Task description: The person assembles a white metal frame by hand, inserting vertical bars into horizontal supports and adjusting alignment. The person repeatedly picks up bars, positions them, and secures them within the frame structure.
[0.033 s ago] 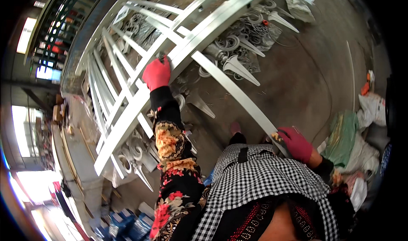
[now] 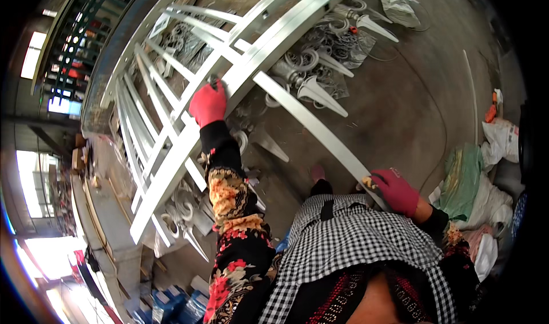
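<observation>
My right hand [image 2: 394, 193], in a red work glove, is closed round the near end of a long white metal bar [image 2: 311, 126]. The bar slants away from my waist, its far end lying beside the frame's near rail in the picture. My left hand [image 2: 208, 104], gloved alike, is stretched forward to the white metal frame. Its fingers curl down at the long near rail [image 2: 166, 192], and their tips are partly hidden. Several short white bars [image 2: 153, 78] cross between the frame's parallel rails.
Below the frame lie grey scrolls and spear-shaped metal pieces [image 2: 321, 95]. A green sack [image 2: 462, 181] and white sacks [image 2: 494, 209] sit at the right. Blue wrapped packs [image 2: 166, 304] are at the lower left. A dark green railing [image 2: 71, 44] stands far left.
The view has shifted very slightly, and the frame and bar appear a little further left. Both hands keep their places on the metal.
</observation>
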A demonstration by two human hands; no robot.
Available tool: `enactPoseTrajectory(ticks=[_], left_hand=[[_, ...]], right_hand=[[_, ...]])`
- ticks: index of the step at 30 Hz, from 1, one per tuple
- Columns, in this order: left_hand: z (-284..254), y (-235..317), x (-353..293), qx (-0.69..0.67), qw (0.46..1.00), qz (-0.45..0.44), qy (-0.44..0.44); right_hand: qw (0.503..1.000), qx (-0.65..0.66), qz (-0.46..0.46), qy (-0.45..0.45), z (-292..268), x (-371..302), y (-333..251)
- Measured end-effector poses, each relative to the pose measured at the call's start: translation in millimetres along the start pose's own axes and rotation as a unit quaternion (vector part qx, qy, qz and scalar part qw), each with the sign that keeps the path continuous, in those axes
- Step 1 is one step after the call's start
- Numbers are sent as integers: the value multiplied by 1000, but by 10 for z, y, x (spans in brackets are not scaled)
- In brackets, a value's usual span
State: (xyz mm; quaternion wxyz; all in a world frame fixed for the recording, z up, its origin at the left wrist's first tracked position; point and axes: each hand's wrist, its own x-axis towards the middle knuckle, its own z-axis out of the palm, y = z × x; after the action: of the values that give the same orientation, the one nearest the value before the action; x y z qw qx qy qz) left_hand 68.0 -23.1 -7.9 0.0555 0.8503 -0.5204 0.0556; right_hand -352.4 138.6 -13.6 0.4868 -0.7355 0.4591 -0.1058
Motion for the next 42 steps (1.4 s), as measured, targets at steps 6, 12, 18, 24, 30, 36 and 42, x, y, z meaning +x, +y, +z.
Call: enactPoseTrajectory(ticks=[6,12,18,24,30,36,42], left_hand=[[-7,-34,24,7,1000,0,-4],[15,-27,69,-49,998,7,-33],[-12,27,58,-13,999,2,-32],[98,-92,99,3,1000,29,-12],[9,-26,56,-18,999,28,-23],[-52,-22,13,-10,1000,17,-18],[133,-8,164,-40,998,46,-8]], right_hand=[[957,228,154,-88,-250,214,-188],[995,90,38,-28,-162,130,3],[976,130,165,-59,-434,196,-282],[995,41,-89,31,-16,340,-28],[940,261,198,-96,-184,1078,-527],[979,183,31,-80,-83,1241,-183],[982,177,23,-63,-155,1141,-283]])
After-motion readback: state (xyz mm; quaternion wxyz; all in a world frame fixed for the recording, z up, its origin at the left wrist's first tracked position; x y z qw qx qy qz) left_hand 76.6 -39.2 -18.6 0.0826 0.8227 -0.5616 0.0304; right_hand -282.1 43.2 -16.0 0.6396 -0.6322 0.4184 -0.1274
